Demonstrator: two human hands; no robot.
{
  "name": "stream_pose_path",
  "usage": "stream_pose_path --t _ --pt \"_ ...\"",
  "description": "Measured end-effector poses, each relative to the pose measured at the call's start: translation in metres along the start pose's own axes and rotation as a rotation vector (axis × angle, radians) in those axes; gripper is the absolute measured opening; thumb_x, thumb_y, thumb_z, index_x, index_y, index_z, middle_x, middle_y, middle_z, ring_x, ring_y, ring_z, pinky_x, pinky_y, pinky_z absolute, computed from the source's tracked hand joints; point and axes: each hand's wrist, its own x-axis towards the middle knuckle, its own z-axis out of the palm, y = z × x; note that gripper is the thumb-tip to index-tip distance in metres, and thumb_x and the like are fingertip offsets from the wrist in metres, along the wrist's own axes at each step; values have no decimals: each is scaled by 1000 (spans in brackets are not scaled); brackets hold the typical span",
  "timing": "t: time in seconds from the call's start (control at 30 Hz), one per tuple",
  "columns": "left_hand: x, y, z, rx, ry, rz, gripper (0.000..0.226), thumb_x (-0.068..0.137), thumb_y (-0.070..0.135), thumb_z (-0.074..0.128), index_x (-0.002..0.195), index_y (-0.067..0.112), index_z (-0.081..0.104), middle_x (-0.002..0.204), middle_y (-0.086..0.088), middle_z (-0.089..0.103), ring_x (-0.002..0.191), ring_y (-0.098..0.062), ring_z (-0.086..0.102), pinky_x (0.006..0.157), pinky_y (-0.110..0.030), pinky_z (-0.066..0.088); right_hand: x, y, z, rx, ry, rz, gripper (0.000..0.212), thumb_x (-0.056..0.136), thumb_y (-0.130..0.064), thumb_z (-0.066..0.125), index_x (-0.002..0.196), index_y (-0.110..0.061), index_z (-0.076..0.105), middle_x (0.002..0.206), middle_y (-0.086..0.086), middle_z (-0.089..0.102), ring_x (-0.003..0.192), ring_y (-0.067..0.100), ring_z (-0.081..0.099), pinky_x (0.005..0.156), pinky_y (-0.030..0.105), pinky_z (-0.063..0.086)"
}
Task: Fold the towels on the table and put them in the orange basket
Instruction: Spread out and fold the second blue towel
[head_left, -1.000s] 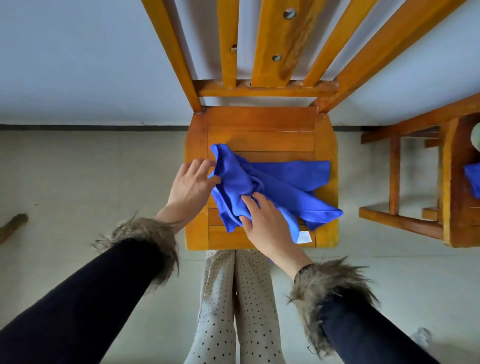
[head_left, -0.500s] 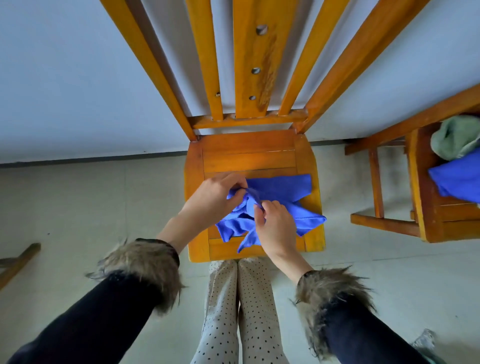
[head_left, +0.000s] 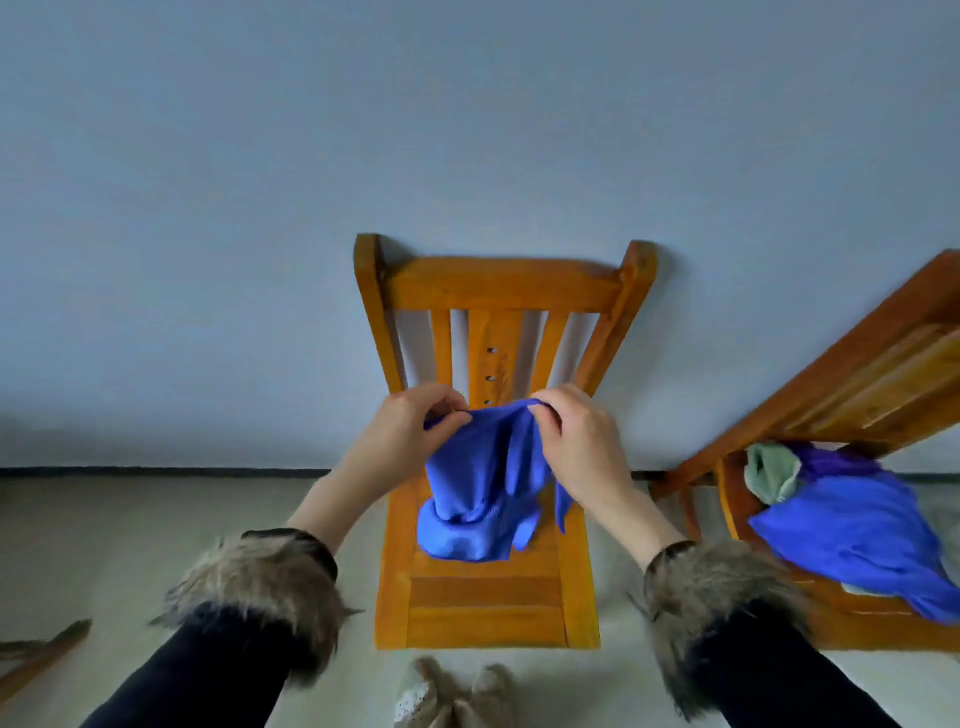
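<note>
A blue towel (head_left: 480, 483) hangs bunched above the seat of an orange wooden chair (head_left: 485, 613), its lower end still resting crumpled on the seat. My left hand (head_left: 410, 436) pinches the towel's top edge at the left. My right hand (head_left: 576, 441) pinches the same edge at the right. Both hands are raised in front of the chair back. No orange basket is in view.
A second wooden chair (head_left: 857, 395) stands at the right, carrying another blue towel (head_left: 862, 535), a pale green cloth (head_left: 771, 470) and a purple cloth. The wall is close behind both chairs. A wooden stick (head_left: 41, 654) lies on the floor at the far left.
Both hands have lifted the blue towel off the seat by its top edge. The camera has tilted up, so the whole chair back and more of the right chair show.
</note>
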Motion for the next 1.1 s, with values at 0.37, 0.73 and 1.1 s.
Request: stream_pose_path --t 0.37,0.73,1.1 --pt "-92 41 -126 -56 410 -226 16 91 10 54 83 22 59 76 13 62 66 8 54 61 -4 39 39 -173 -41 -11 -68 -525 25 97 -17 44 102 -9 67 100 6 60 88 25 58 75 35 45" --pt "-297 12 -243 128 789 -491 11 89 10 58 87 21 61 88 3 60 76 -7 54 61 -5 37 -41 -389 19 234 -253 -862 19 96 -17 46 91 -9 63 86 -6 51 79 18 52 73 28 41" --pt "-534 -47 -295 164 1162 -853 10 83 5 56 79 14 58 74 4 56 78 -15 49 69 -21 36 -184 -570 123 474 -432 -998 17 93 -12 51 90 -8 67 89 4 61 80 16 53 72 22 37"
